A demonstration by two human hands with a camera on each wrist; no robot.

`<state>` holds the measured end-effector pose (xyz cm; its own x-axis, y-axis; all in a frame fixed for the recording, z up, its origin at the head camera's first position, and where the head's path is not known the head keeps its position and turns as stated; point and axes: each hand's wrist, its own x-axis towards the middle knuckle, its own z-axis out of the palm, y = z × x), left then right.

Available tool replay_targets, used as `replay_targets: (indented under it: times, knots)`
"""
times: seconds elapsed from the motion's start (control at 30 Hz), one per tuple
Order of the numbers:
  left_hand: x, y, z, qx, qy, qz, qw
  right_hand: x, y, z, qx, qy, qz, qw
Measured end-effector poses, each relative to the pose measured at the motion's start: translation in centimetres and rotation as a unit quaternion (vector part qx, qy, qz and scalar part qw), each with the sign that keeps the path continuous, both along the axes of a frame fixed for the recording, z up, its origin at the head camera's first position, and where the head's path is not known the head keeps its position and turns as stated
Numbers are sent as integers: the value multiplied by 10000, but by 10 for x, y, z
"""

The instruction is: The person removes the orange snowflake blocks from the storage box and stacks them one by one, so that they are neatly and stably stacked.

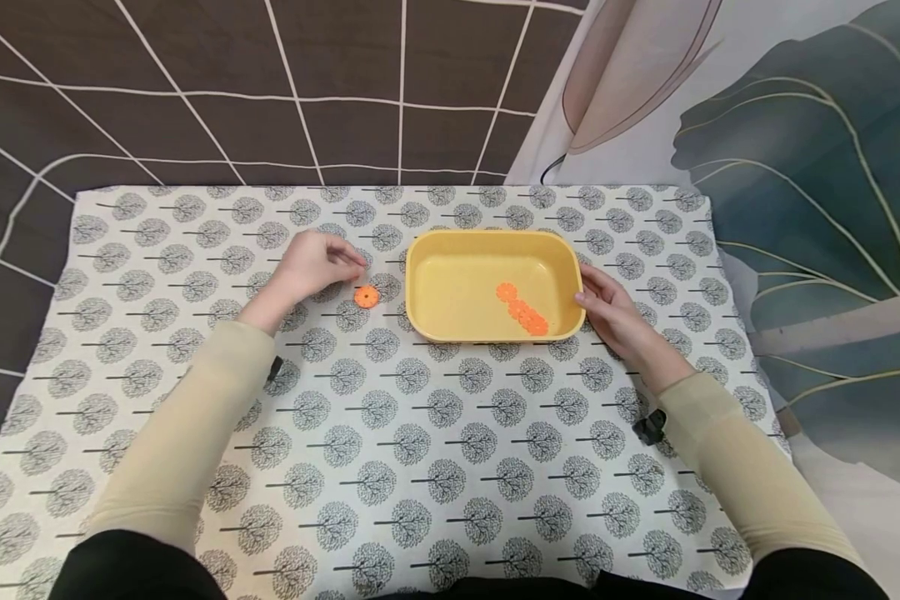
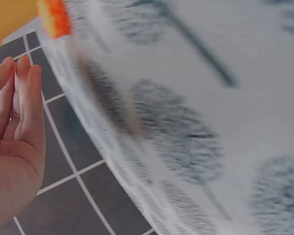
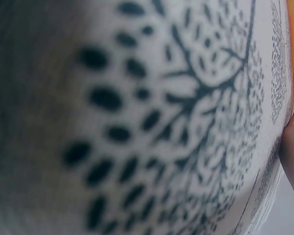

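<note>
Beside my left hand (image 1: 313,265), a round orange piece (image 1: 367,297) with a lighter centre, like a carrot slice, lies on the patterned cloth. The left thumb and fingertips are drawn close together, and nothing shows between them in the left wrist view. To the right stands a yellow rectangular tub (image 1: 450,250). Several similar orange pieces (image 1: 523,312) lie in a short row on its floor, towards the right. At the tub's right end my right hand (image 1: 617,312) holds the wall, its thumb at the rim and the fingers along the outside.
A white cloth (image 1: 450,450) printed with black trees covers the table. Past its far edge is a dark brown surface with white grid lines (image 1: 345,50). A patterned curtain (image 1: 817,192) hangs on the right. Each wrist wears a small black device (image 1: 651,427).
</note>
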<state>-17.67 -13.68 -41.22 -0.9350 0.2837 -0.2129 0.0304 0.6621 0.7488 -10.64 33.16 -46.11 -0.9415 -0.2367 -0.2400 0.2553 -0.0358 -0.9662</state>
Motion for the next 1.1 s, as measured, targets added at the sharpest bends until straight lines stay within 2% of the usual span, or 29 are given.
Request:
replay_targets:
  times: [0.17,0.37,0.57,0.73,0.93,1.1]
  knots:
    - [-7,15,11,139,114,-25,9998,-1,0,1,-83,22,-25,10000]
    - [-12,41,22,293,304,-157,9990,-1,1,1,-91,15,-8,10000]
    - [-12,69,28,580,214,-303,9976,-1,0,-1,-114,61,34,9999]
    - [-13,90,26,689,235,-537,9959,-2,0,-1,-73,74,63,9999]
    - [-13,113,18,851,64,-809,9931,-2,0,-1,7,27,65,10000]
    - [-14,133,11,884,84,-1047,9905,0,1,-1,59,43,50,10000]
